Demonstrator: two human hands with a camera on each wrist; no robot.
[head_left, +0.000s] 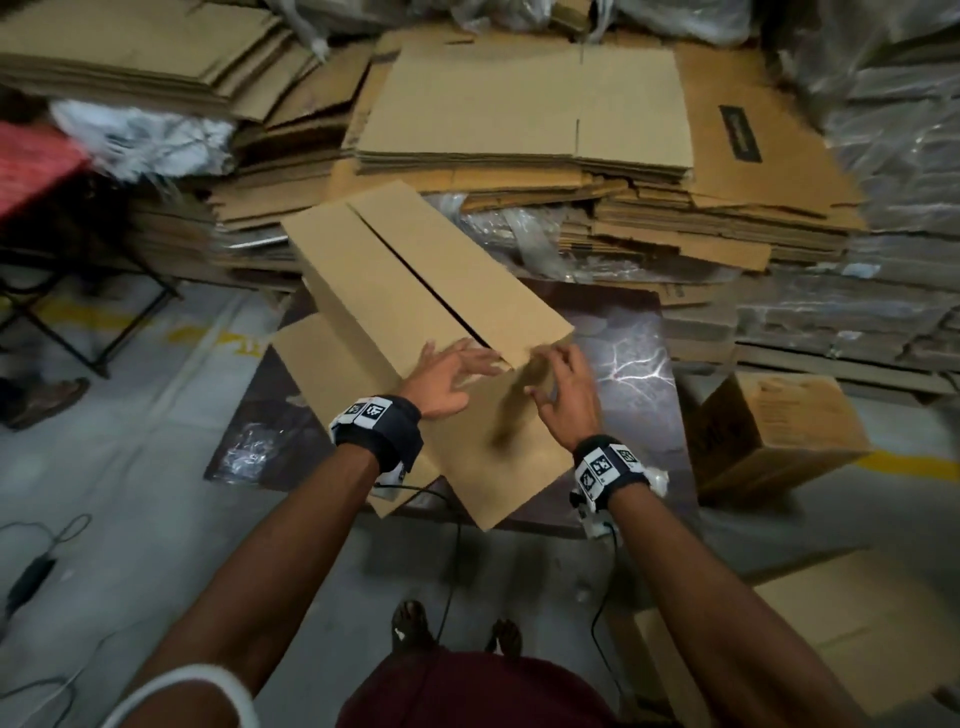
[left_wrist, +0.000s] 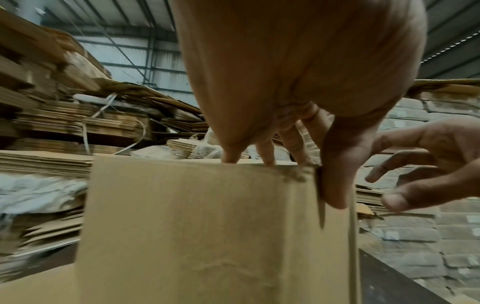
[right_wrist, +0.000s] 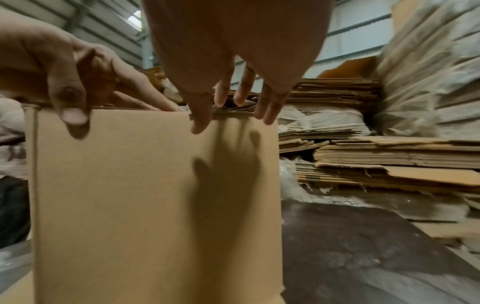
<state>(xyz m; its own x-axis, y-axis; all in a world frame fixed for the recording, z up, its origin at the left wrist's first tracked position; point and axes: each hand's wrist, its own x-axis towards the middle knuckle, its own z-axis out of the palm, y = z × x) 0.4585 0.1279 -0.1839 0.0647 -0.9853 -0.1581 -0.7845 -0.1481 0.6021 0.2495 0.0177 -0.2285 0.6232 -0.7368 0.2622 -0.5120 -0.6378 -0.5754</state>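
Item: cardboard box (head_left: 415, 280) — flap-closing step, apparently. Grip: left hand (head_left: 447, 382) pinches near top edge; right hand (head_left: 563, 397) spread, holding nothing. Next, likely: press right flap flat — seam aligned.

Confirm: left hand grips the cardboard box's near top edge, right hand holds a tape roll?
Wrong on the right hand: it holds nothing, fingers spread open by the cardboard box, as the right wrist view shows. The left hand grips the edge.
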